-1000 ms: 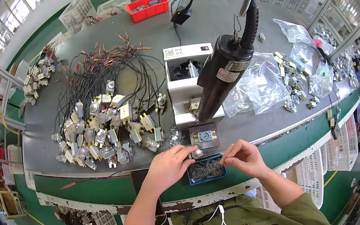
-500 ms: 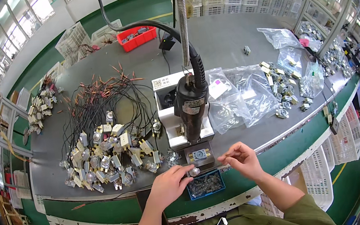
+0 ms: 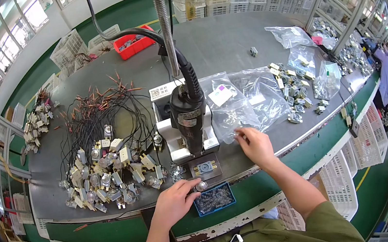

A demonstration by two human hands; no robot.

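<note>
My left hand [image 3: 175, 202] rests at the bench edge, thumb and fingertips closed around a small round part with a clear dome [image 3: 202, 186]. Just beyond it, a grey part with brass-coloured ends [image 3: 205, 167] sits in a dark metal fixture [image 3: 217, 171]. Over that fixture hangs a black electric screwdriver [image 3: 190, 121]. A blue tray of small screws [image 3: 215, 200] is beside my left hand. My right hand [image 3: 258, 148] is at the near corner of a clear plastic bag [image 3: 229, 111], fingers drawn together; what they pinch is too small to make out.
To the left lies a heap of wired lamp-holder-like parts [image 3: 108, 174] with black leads. A white stand [image 3: 178, 150] surrounds the screwdriver. Loose metal-and-cream parts [image 3: 293, 91] lie on the right. A red bin [image 3: 132, 43] stands at the back. White crates [image 3: 335, 190] sit below the bench edge.
My right hand has moved away from the fixture, forward to the near corner of the plastic bag. My left hand keeps the domed part in place. The whole view has shifted slightly.
</note>
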